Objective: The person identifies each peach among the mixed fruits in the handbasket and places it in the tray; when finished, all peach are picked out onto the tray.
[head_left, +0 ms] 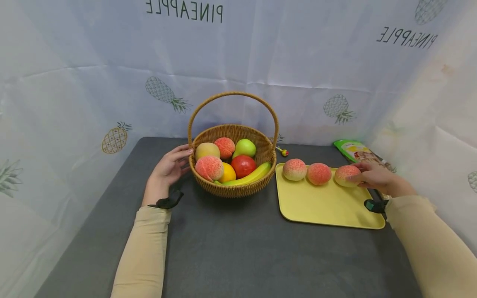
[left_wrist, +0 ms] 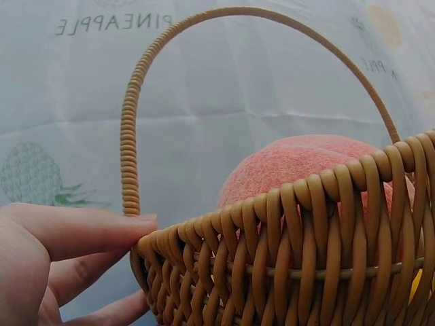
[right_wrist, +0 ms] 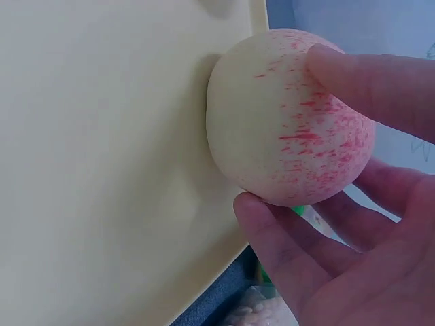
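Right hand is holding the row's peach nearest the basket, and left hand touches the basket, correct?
No: the head view shows the right hand holding the row's peach farthest from the basket. The left hand does touch the basket.

At your 12 o'clock: basket (head_left: 232, 191), woven wicker-look strands, smooth, slight sheen. In it, at 4 o'clock, red fruit (head_left: 243, 166), smooth and glossy; at 8 o'clock, pink peach (head_left: 209, 167), matt, rough-looking. Between your 1 and 2 o'clock: tray (head_left: 316, 207), smooth, plastic-looking; the speckled peach (right_wrist: 272, 129) in your right hand (head_left: 384, 178) appears smooth, matt. Your sleeves (head_left: 145, 248): matt cloth. Table (head_left: 261, 248): matt. Backdrop (head_left: 231, 49) beyond 12: creased sheeting, soft sheen
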`<control>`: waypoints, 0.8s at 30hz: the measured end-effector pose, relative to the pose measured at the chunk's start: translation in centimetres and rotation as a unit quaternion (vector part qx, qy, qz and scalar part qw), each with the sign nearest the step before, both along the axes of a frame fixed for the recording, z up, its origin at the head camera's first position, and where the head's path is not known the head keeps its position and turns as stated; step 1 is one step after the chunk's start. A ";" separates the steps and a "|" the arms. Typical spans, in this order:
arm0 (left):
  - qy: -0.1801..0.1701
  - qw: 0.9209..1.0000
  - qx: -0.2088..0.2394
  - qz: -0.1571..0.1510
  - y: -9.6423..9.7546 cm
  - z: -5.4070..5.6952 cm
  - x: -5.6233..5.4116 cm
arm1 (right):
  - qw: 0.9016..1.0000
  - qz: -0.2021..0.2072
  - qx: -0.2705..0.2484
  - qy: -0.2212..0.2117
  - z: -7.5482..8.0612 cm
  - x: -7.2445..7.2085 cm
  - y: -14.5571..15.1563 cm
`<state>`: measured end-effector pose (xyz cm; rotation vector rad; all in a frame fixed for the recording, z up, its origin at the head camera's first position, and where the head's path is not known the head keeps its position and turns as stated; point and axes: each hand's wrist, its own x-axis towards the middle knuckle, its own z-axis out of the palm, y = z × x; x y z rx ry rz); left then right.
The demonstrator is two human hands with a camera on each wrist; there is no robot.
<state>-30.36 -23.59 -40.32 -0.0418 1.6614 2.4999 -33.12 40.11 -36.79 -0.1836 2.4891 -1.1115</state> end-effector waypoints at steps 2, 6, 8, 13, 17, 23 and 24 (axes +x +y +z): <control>0.001 1.000 -0.001 0.000 0.0 0.1 0.0 | 1.000 -0.001 0.002 0.003 0.1 0.1 -0.1; 0.000 1.000 0.000 -0.001 0.1 0.2 0.1 | 1.000 0.000 -0.001 -0.004 0.7 0.4 -0.3; -0.001 1.000 -0.001 -0.001 0.1 0.2 0.1 | 1.000 0.004 0.001 -0.007 1.2 0.5 -0.4; -0.003 1.000 0.001 -0.004 0.1 0.1 0.2 | 1.000 0.006 0.013 0.002 2.6 0.5 -0.5; 0.000 1.000 0.004 -0.009 0.0 0.2 0.2 | 1.000 0.017 0.023 0.012 4.0 0.5 -0.9; -0.002 1.000 0.007 -0.014 -0.1 0.4 0.1 | 0.998 0.034 0.033 0.047 6.4 1.1 -2.9; -0.004 1.000 0.007 -0.014 -0.1 0.4 0.1 | 0.997 0.038 0.035 0.052 6.8 1.3 -3.4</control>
